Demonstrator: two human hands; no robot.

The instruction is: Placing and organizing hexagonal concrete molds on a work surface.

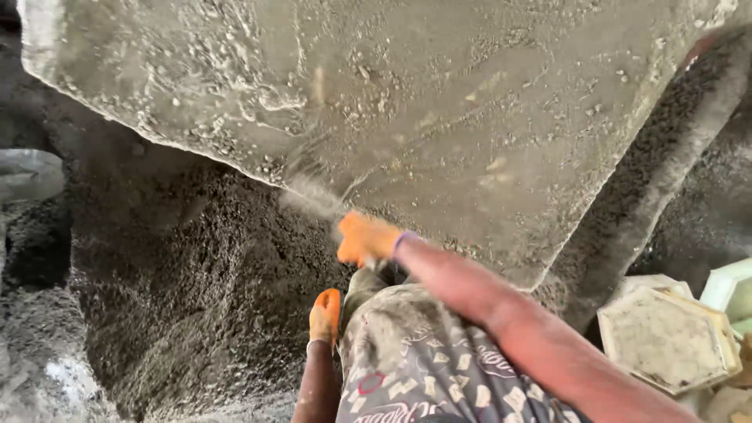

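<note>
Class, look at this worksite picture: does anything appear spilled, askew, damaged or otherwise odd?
The large grey mortar-crusted slab sits askew, one corner jutting over the dark heap of wet sand mix. Loose grit flies off its edge beside the orange-gloved right hand. The hexagonal paver mould lies tilted too.

Right hand [366, 239]: motion-blurred in its orange glove; finger pose and grip not resolvable.
Left hand [325, 316]: gloved, partly behind the patterned shorts [423, 360]; grip unreadable.
Grey slab [407, 102]: cut off by the top edge; its right corner ran out of view.
Hexagonal mould [666, 338]: a neighbouring pale one cropped at the right edge.
Dust streak [313, 197]: smeared at the slab's lower edge.
</note>
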